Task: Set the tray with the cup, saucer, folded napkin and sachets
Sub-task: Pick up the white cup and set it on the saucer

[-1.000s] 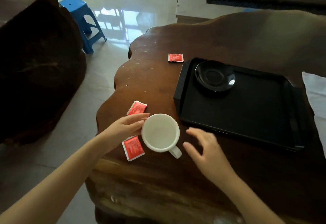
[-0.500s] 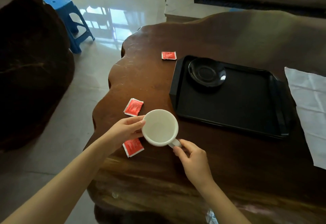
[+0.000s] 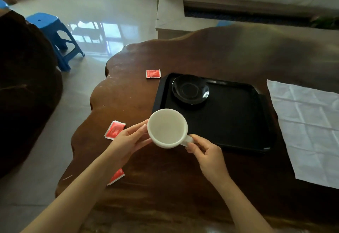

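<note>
A white cup [image 3: 167, 127] hangs upright above the near-left corner of the black tray [image 3: 238, 122]. My right hand [image 3: 205, 152] pinches its handle, and my left hand [image 3: 128, 141] steadies its left side. A black saucer [image 3: 189, 90] sits in the tray's far-left corner. A white napkin [image 3: 310, 130] lies spread flat on the table right of the tray. Three red sachets lie on the wooden table [image 3: 201, 52]: one [image 3: 153, 73] beyond the tray's far-left corner, one [image 3: 115, 130] left of my left hand, and one [image 3: 116, 176] partly hidden under my left forearm.
The table's wavy left edge drops to a tiled floor. A blue plastic stool [image 3: 53, 36] stands on the floor at the far left. A dark wooden block [image 3: 23, 93] fills the left side. A pale low cabinet [image 3: 183, 18] stands beyond the table.
My right hand closed on the cup's handle. Both hands lifted the cup off the table and carried it right, toward the tray's near-left corner.
</note>
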A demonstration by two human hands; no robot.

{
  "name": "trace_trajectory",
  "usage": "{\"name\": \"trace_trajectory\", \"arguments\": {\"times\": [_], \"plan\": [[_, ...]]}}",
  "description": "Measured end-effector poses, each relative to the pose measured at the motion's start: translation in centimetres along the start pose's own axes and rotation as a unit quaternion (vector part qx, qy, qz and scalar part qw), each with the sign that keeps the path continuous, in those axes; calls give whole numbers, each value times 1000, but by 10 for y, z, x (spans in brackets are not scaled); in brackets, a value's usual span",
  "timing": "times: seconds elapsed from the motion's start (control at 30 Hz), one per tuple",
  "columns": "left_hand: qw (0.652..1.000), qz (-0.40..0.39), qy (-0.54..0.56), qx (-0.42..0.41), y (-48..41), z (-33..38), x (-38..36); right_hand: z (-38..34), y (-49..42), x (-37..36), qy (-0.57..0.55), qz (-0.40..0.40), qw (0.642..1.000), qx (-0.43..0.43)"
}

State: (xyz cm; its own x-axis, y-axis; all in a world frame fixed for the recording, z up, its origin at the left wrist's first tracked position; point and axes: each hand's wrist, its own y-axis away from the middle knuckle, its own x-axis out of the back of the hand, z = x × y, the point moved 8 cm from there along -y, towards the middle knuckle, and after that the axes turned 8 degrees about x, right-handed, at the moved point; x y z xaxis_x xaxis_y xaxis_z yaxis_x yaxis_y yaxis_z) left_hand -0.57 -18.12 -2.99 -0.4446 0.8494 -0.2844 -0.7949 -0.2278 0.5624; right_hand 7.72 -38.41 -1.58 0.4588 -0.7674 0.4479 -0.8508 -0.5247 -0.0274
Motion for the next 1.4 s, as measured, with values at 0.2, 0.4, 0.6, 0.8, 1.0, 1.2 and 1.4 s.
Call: {"name": "trace_trajectory", "arguments": {"times": [0.2, 0.4, 0.6, 0.8, 1.0, 1.2, 1.4], "plan": [[998, 60, 29, -14, -36, 36, -47, 1, -59, 51, -31, 29, 999, 16], [992, 117, 33, -34, -94, 74, -89, 13, -139, 92, -21, 39, 997, 60], [987, 148, -29, -51, -147, 100, -111, 27, -204, 107, 32, -2, 994, 105], [981, 180, -63, -24, -181, 85, -108, 50, -225, 101, 93, -32, 987, 126], [969, 221, -109, -19, -201, 78, -95, 60, -231, 89, 100, -29, 986, 132], [961, 242, -136, -18, -205, 73, -86, 61, -235, 82, 122, -51, 981, 140], [962, 242, -127, -22, -203, 72, -86, 63, -234, 82, 131, -43, 980, 145]]}}
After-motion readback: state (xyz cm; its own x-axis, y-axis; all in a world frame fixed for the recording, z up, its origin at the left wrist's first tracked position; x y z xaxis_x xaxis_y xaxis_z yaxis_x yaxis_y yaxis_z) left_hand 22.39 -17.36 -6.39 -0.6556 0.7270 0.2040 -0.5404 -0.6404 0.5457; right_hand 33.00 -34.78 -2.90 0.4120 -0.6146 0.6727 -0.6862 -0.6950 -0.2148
